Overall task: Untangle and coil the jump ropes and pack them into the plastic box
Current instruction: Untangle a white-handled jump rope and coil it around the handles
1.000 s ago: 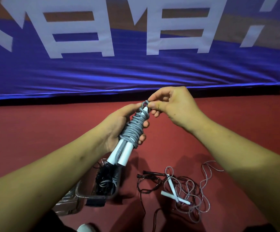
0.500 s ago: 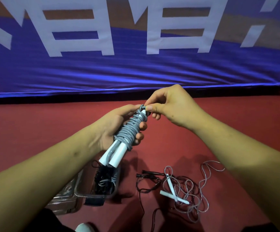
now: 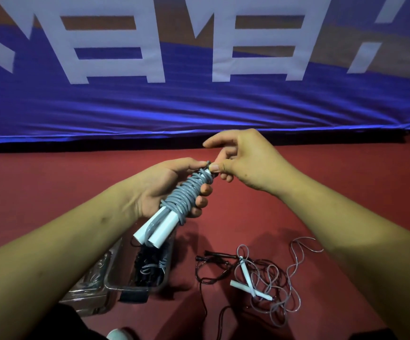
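Note:
My left hand (image 3: pixel 164 185) grips a grey jump rope (image 3: pixel 182 197) wound tightly round its two white handles, held tilted above the floor. At the bundle's top end my right hand (image 3: pixel 243 160) pinches the rope's end between thumb and a finger, with the index finger raised. Below the bundle a clear plastic box (image 3: pixel 115 280) stands on the red floor with a coiled black rope (image 3: pixel 147 263) inside. To its right lie a tangled black rope (image 3: pixel 213 266) and a tangled clear rope with white handles (image 3: pixel 267 278).
A blue banner (image 3: pixel 199 106) with large white characters hangs along the far edge of the red floor (image 3: pixel 52 182). A clear lid (image 3: pixel 86 298) lies beside the box on the left. The tip of a white shoe (image 3: pixel 119 334) shows at the bottom edge.
Both hands have shifted slightly while working the bundle's top end. My right index finger has lifted off the rope and now points up and left.

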A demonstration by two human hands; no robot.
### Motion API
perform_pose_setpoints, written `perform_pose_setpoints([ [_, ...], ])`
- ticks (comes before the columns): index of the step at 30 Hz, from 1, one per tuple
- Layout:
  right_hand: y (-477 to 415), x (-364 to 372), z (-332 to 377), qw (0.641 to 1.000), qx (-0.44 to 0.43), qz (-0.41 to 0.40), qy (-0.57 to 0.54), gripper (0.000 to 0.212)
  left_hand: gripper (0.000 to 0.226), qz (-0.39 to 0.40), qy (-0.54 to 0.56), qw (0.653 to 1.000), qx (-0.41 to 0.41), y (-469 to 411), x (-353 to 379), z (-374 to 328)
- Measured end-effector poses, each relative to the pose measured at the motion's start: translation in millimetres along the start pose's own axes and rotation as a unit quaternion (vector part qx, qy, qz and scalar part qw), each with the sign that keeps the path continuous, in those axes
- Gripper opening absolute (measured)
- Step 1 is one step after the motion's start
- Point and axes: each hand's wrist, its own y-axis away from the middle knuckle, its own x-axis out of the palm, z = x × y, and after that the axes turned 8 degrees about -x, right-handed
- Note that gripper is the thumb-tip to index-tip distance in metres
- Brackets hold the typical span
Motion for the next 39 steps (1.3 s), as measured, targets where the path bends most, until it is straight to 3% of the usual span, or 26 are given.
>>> perform_pose_setpoints([
  [1, 0, 0, 0, 1.000, -0.001, 0.003, 0.001, 0.022, 0.025, 0.014, 0.008, 1.000, 0.000, -2, -2, 2],
  [4, 0, 3, -3, 0.999, -0.010, -0.015, 0.029, 0.008, 0.025, 0.173, 0.113, 0.978, -0.004, 2, -9, 6],
  [6, 1, 8, -6, 0.997, -0.020, -0.059, 0.034, 0.005, 0.030, 0.210, 0.158, 0.965, 0.009, 8, -9, 8],
  [10, 2, 23, -12, 0.991, -0.040, -0.125, 0.001, 0.011, 0.044, 0.201, 0.201, 0.958, 0.040, 11, -6, 7],
  [14, 2, 25, -12, 0.984, -0.050, -0.099, -0.136, 0.010, 0.038, 0.197, 0.218, 0.955, 0.040, 16, -8, 7],
  [18, 2, 25, -12, 0.984, -0.055, -0.085, -0.143, 0.015, 0.040, 0.201, 0.213, 0.955, 0.042, 15, -11, 8],
  [26, 4, 42, -15, 0.977, -0.023, -0.182, -0.107, 0.011, 0.040, 0.157, 0.182, 0.970, 0.031, 13, -9, 4],
  [32, -1, 32, -17, 0.980, 0.013, -0.048, -0.192, 0.021, 0.032, 0.102, 0.130, 0.985, 0.040, 14, -15, 10],
  [39, -1, 29, -20, 0.969, 0.074, 0.005, -0.234, 0.010, 0.040, 0.072, 0.034, 0.995, 0.054, 13, -20, 15],
])
